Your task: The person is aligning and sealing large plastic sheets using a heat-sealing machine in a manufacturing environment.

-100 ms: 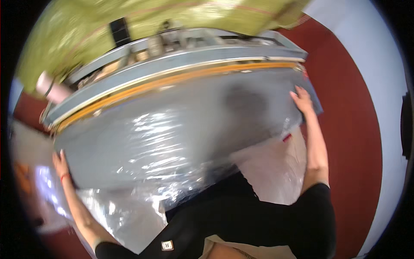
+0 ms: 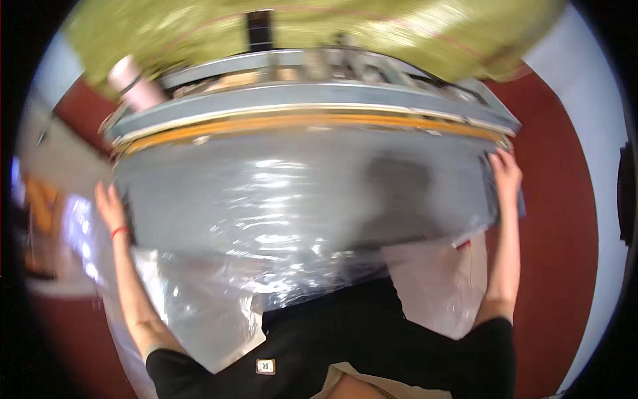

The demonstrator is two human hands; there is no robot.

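Observation:
A wide grey flat surface (image 2: 179,193) spreads in front of me, with glossy, wrinkled clear plastic film (image 2: 272,256) over it that hangs down toward my body. At the left side edge is my left hand (image 2: 111,206), its fingers stretched and apart, a red band on the wrist. My right hand (image 2: 506,173) lies at the far right corner, fingers extended next to a dark strip along the edge. Both hands are slightly blurred, and I cannot tell whether either touches the film. An orange strip (image 2: 312,122) runs along the far edge of the grey surface.
Behind the strip stands a blue-grey metal trough (image 2: 312,94) holding various parts. A pink roll (image 2: 136,83) leans at its left end. Yellow-green woven sheeting (image 2: 399,33) and a black box (image 2: 259,30) lie beyond. Dark red floor (image 2: 558,219) shows at the right.
The view has turned, so the grey surface and trough look more level and sit farther right. My hands shift with them; the left hand's fingers look more spread.

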